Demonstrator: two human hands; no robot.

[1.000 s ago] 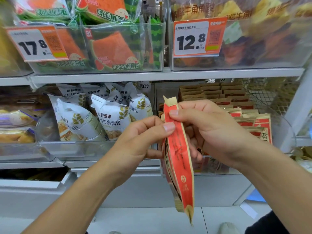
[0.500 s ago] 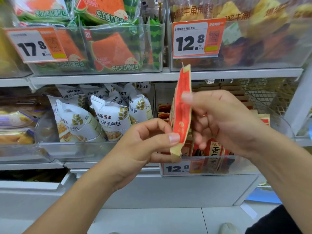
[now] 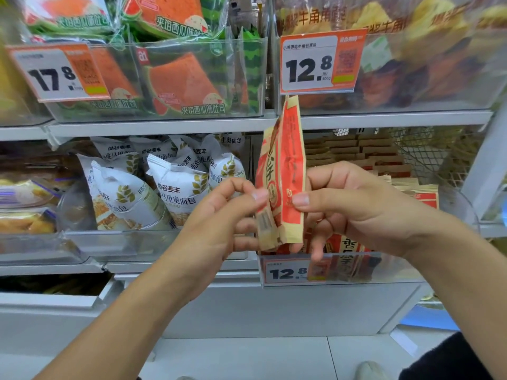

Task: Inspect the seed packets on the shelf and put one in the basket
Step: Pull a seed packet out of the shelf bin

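— So, what fills the view, biggest first?

— White metal shelving (image 3: 175,127) with clear plastic bins. The upper bins hold watermelon-print toast bags (image 3: 181,86); the middle shelf has white wheat-print bread packs (image 3: 175,193) on the left, and on the right a clear bin (image 3: 384,270) stocked with red and tan paper seed packets (image 3: 392,171), lined up on edge so their fronts face the shopper.

— And the one being checked?

— A red and tan paper seed packet (image 3: 285,171) is held upright in front of that bin, edge towards the camera, probably so both faces can be read in turn.

— How are the hands on it?

— The right hand (image 3: 356,209) pinches its lower part, thumb on the near side and fingers (image 3: 315,242) curled behind. The left hand (image 3: 216,223) nips the lower left edge between thumb and forefinger, steadying it; its other fingers hang loosely curled.

— The basket?

— Not in view, unless the wire mesh (image 3: 428,154) behind the stock is one; I cannot tell. I judge this is the inspecting step, with the drop into the basket not yet done

— Smallest things?

— Orange-and-white price tags (image 3: 321,61) clipped to the bin fronts
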